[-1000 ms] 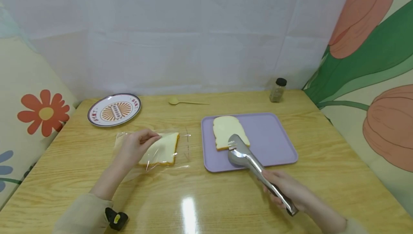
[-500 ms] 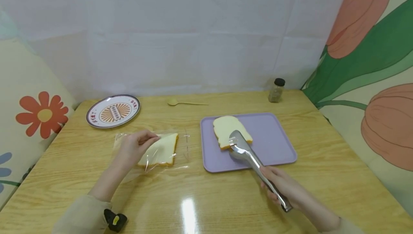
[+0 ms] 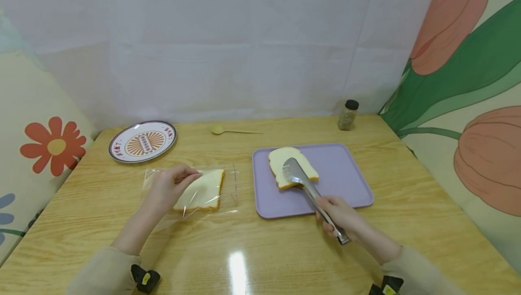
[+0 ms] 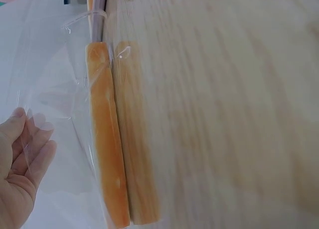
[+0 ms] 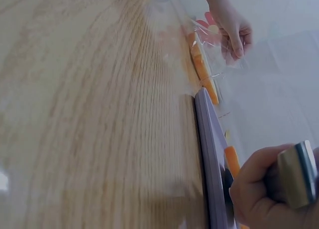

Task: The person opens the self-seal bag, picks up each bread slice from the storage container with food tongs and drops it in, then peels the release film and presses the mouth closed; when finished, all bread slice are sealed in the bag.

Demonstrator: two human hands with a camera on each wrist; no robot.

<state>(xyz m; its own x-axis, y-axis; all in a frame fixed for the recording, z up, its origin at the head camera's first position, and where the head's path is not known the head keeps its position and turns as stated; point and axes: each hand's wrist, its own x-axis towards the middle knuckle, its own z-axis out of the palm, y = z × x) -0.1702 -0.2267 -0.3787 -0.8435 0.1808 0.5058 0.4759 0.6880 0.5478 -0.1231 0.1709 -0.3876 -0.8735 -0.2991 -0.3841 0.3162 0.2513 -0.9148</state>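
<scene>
- Gripping the metal tongs (image 3: 294, 170), the right hand (image 3: 335, 216) has come closer to the purple tray (image 3: 342, 177) than it was half a second ago; its fingers are curled around the handles.
- The upper blade now reaches farther over the uncovered bread slice (image 3: 278, 164). The lower blade, which showed below the near edge before, is now mostly out of sight, probably under the slice.
- For the work, I judge this means that the slice is between the blades, so a hold by the tongs looks possible. Whether they already squeeze it, I cannot tell.
- The slice itself remains at the left part of the tray, almost where it was half a second ago. Its near edge has some dark shadow below; I cannot say if it is raised.
- Its face is pale cream and smooth, with a thin orange-brown crust and a rounded far end.
- The left hand (image 3: 168, 188) has stayed in place, pinching the clear film (image 3: 230, 193) between thumb and fingers.
- Under this film, on the table to the left of the tray, lies the second bread slice (image 3: 209, 188), similar in colour, its surface partly hidden by shine and folds.
</scene>
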